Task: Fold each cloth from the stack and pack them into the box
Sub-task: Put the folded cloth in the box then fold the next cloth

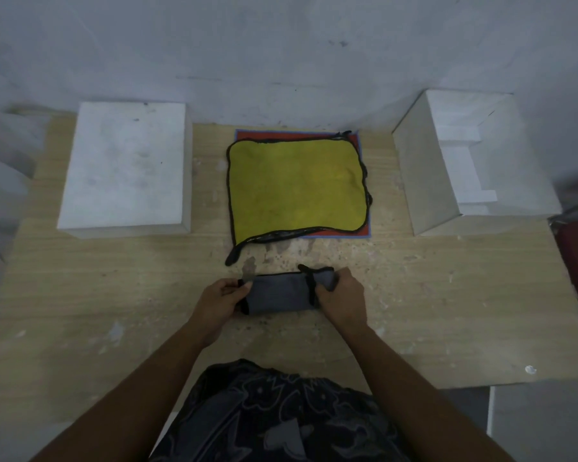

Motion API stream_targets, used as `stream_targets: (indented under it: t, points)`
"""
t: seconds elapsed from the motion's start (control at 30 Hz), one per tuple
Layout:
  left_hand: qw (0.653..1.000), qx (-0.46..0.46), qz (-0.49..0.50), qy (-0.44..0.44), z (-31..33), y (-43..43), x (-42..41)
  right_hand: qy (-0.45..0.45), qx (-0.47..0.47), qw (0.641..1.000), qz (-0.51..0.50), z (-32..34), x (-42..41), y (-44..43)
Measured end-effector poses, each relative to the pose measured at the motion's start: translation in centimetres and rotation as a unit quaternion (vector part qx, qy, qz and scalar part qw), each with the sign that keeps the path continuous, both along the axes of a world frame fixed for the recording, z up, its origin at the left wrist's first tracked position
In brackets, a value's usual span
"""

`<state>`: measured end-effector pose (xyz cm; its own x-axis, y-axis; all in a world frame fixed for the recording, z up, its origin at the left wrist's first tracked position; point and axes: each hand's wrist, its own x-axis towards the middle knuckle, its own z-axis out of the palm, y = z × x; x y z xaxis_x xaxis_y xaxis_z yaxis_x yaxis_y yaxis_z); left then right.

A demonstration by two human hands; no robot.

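While left hand (pixel 219 300) and right hand (pixel 342 293) each pinch an end of the folded grey cloth (pixel 277 295) near the table (pixel 114 295) front edge, a slack grip could let the fold spring open | yellow cloth (pixel 294 188) tops stack (pixel 364 230) toward back edge | open box (pixel 424 181) at back-right corner — nothing blocks it | closed white box (pixel 124 168) back-left

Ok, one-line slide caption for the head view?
Folded grey cloth gripped by left hand and right hand, in front of the yellow-topped stack.
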<state>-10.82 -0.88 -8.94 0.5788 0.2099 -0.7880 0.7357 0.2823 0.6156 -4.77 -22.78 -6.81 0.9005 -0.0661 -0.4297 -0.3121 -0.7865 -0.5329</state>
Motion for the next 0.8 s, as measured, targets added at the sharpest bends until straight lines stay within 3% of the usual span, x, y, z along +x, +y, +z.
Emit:
stream_targets:
  t: [0.17,0.3,0.43,0.53,0.67,0.8]
  points:
    - [0.999,-0.031,0.019,-0.005,0.2,0.0,0.1,-0.021,-0.037,0.996,0.079,0.2,-0.7,2.5]
    - [0.999,-0.05,0.015,-0.013,0.6,-0.1,0.0,-0.027,-0.009,0.993,0.11,0.0,-1.4,4.1]
    - [0.998,-0.054,0.015,-0.019,0.9,0.1,-0.1,-0.04,0.045,0.994,0.093,-0.4,-1.8,4.1]
    - [0.998,-0.049,0.016,-0.025,1.2,0.0,-0.2,-0.037,0.01,0.997,0.067,-0.5,-1.9,3.7]
    - [0.999,-0.037,0.004,-0.031,1.5,-0.3,-0.2,0.043,-0.003,0.998,0.035,-0.7,-1.7,3.9]
    - [0.998,-0.024,-0.038,-0.041,2.3,-1.1,0.1,0.039,-0.005,0.999,0.027,-0.4,-1.3,4.8]
